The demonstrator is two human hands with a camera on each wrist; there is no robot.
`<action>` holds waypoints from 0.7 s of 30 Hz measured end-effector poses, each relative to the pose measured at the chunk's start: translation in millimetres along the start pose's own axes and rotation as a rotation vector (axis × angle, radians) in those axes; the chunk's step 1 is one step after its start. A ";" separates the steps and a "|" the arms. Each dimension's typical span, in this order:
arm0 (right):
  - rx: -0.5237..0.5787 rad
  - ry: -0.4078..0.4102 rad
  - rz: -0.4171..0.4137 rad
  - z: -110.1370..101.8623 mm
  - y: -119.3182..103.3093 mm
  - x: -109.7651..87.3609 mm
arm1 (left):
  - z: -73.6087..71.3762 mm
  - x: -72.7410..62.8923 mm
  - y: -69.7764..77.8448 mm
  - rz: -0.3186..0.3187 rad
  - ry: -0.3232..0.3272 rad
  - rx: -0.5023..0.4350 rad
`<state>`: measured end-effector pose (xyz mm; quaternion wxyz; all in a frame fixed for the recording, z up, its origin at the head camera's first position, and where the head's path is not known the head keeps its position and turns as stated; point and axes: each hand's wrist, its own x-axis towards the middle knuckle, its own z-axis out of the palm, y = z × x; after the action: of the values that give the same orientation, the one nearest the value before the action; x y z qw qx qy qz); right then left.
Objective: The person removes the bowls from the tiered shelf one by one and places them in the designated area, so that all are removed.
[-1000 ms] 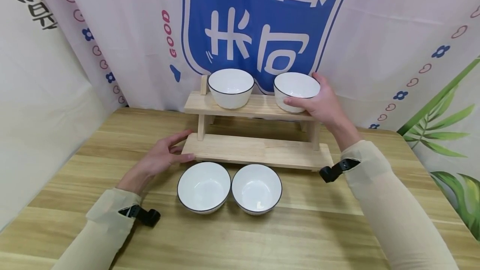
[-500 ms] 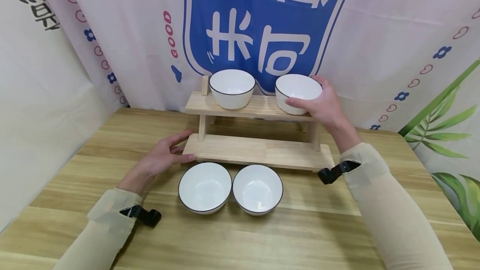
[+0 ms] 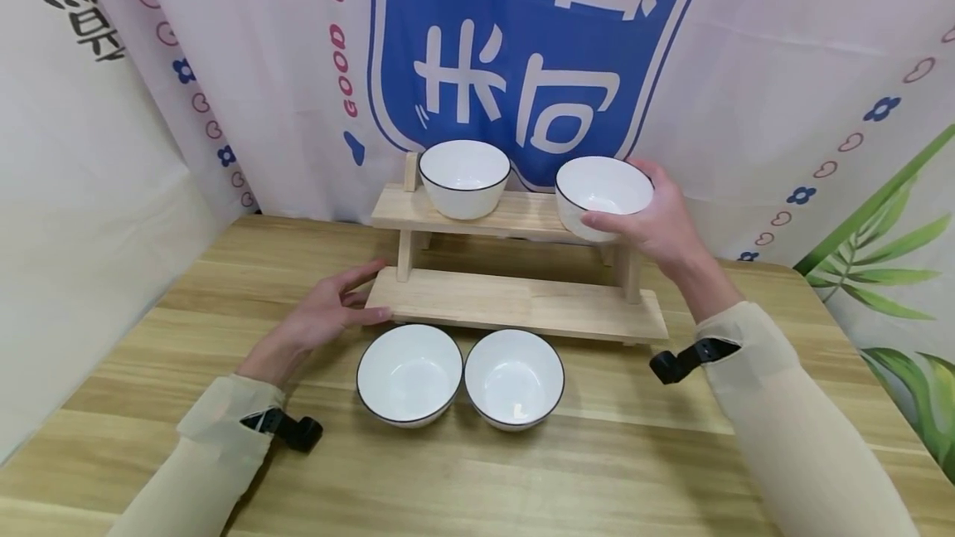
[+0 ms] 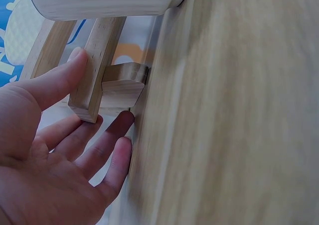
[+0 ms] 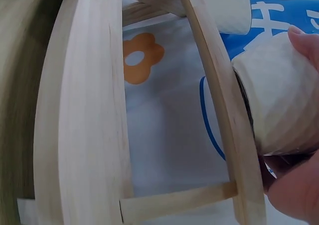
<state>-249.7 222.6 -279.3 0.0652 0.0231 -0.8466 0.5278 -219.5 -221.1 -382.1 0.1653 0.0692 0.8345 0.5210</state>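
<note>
A two-tier wooden stand [image 3: 462, 297] is on the table. My left hand [image 3: 328, 309] holds the left end of its lower shelf; in the left wrist view the thumb lies on the plank [image 4: 92, 80] and fingertips are at its underside. My right hand [image 3: 656, 218] grips a white, dark-rimmed bowl [image 3: 578, 210] at the upper shelf's right end, thumb on the near side. That bowl overlaps the shelf's front edge; I cannot tell whether its base touches. A second bowl [image 3: 464, 201] sits on the upper shelf's left. In the right wrist view the gripped bowl [image 5: 279, 100] shows its textured outside.
Two more white bowls, the left one [image 3: 409, 375] and the right one [image 3: 515, 379], stand side by side before the stand on the wood-grain table [image 3: 448, 487]. A printed curtain [image 3: 283, 65] hangs close behind. A small wooden post [image 3: 411, 171] rises beside the upper left bowl.
My right hand and the bowl in it have moved slightly right and toward me, over the upper shelf's front edge. My left hand keeps its hold; the whole view has shifted a little.
</note>
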 end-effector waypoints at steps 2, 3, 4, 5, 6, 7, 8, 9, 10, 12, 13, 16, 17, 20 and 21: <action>0.003 -0.006 -0.003 -2.4 -0.2 -3.6 | 0.0 -0.2 0.2 0.003 0.001 -0.001; 0.006 -0.010 -0.004 -3.7 -0.4 -5.5 | 0.0 -0.3 0.3 0.004 0.001 -0.002; 0.011 -0.012 -0.006 -5.0 -0.6 -7.5 | 0.1 -0.3 0.3 0.007 0.001 -0.003; 0.012 -0.013 -0.007 -6.5 -0.7 -9.6 | 0.1 -0.2 0.1 0.011 -0.001 -0.008; 0.012 -0.014 -0.009 -8.0 -0.8 -11.7 | 0.2 -0.1 0.1 0.013 -0.002 -0.014; 0.010 -0.017 -0.013 -9.2 -0.9 -13.8 | 0.1 -0.2 -0.1 0.014 -0.003 -0.019; 0.009 -0.019 -0.019 -10.4 -1.0 -16.0 | 0.1 -0.2 -0.3 0.016 -0.004 -0.025; 0.007 -0.022 -0.027 -11.5 -1.1 -18.2 | 0.1 -0.2 -0.5 0.018 -0.005 -0.030; 0.005 -0.024 -0.035 -12.7 -1.2 -20.5 | 0.1 -0.1 -0.7 0.020 -0.006 -0.034; -0.010 -0.030 -0.051 -15.1 -1.3 -25.5 | 0.0 -0.1 -1.1 0.021 -0.007 -0.036; -0.019 -0.032 -0.060 -16.2 -1.5 -28.1 | -0.1 0.0 -1.2 0.021 -0.007 -0.035; -0.026 -0.041 -0.081 -19.3 -2.2 -37.0 | -0.5 0.1 -1.6 0.019 -0.008 -0.034; -0.028 -0.044 -0.091 -20.1 -2.3 -40.0 | -0.5 0.2 -1.7 0.019 -0.010 -0.035; -0.023 -0.052 -0.119 -21.2 -3.0 -49.3 | -0.7 0.4 -1.9 0.021 -0.010 -0.039; -0.027 -0.056 -0.130 -21.5 -3.0 -52.5 | -0.7 0.4 -1.9 0.021 -0.010 -0.041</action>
<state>-195.5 239.0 -274.4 0.0758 0.0917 -0.8517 0.5103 -220.1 -222.4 -383.6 0.1652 0.0772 0.8222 0.5393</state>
